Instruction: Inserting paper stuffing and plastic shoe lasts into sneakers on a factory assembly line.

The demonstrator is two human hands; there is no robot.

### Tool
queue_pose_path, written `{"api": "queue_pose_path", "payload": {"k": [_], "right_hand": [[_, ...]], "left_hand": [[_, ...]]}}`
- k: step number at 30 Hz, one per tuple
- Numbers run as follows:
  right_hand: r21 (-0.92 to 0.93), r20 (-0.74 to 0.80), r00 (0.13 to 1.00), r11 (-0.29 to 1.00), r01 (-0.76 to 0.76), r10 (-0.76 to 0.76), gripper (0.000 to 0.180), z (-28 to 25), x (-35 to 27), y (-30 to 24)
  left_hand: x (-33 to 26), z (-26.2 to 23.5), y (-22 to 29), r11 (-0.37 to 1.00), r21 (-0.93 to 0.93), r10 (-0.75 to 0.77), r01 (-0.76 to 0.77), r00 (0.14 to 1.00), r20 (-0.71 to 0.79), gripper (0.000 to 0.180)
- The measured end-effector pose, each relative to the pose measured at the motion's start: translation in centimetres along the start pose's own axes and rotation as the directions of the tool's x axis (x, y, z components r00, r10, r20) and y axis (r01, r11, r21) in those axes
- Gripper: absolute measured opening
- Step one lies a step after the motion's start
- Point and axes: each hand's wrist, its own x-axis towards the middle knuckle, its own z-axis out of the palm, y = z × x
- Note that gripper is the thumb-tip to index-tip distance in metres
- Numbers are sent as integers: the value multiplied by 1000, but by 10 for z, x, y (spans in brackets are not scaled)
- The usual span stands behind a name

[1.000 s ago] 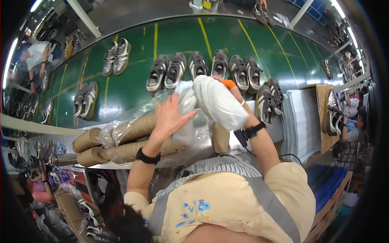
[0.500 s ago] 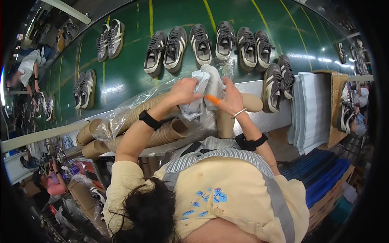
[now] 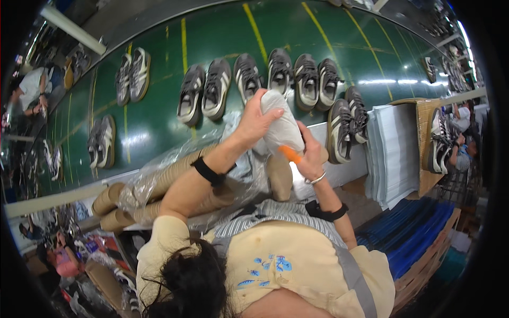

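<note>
Over the near edge of the bench, both my hands hold a smooth, rounded, shoe-shaped bundle wrapped in white paper (image 3: pixel 281 119). My left hand (image 3: pixel 255 123) is closed round its left side, thumb across the top. My right hand (image 3: pixel 309 159) grips its lower right side; an orange finger cover (image 3: pixel 290 153) is on one digit. What lies inside the paper is hidden. Just below stands a brown moulded shoe insert (image 3: pixel 279 179). Beyond the bundle, dark grey sneakers with white stripes (image 3: pixel 246 77) stand in a row, one partly behind my left hand.
Nested brown inserts (image 3: pixel 169 172) lie in clear plastic at the left, beside crumpled pale paper (image 3: pixel 231 127). A stack of pale paper sheets (image 3: pixel 392 156) stands at the right by a cardboard box (image 3: pixel 428 183). More sneakers (image 3: pixel 102 142) sit on the green bench (image 3: pixel 154 119).
The loose white paper between my hands is now a smooth, rounded bundle. My left hand has shifted right and grips its side. The view has shifted, so the bench appears lower.
</note>
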Motion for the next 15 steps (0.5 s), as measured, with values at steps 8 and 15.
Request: {"api": "queue_pose_path", "payload": {"k": [8, 15], "right_hand": [[-377, -302, 951, 909, -176, 59, 51, -91, 41, 35], [-154, -444, 850, 911, -383, 282, 51, -134, 112, 113]], "left_hand": [[148, -2, -58, 813, 559, 138, -163, 987, 87, 35], [275, 8, -119, -69, 728, -32, -682, 731, 681, 29]]}}
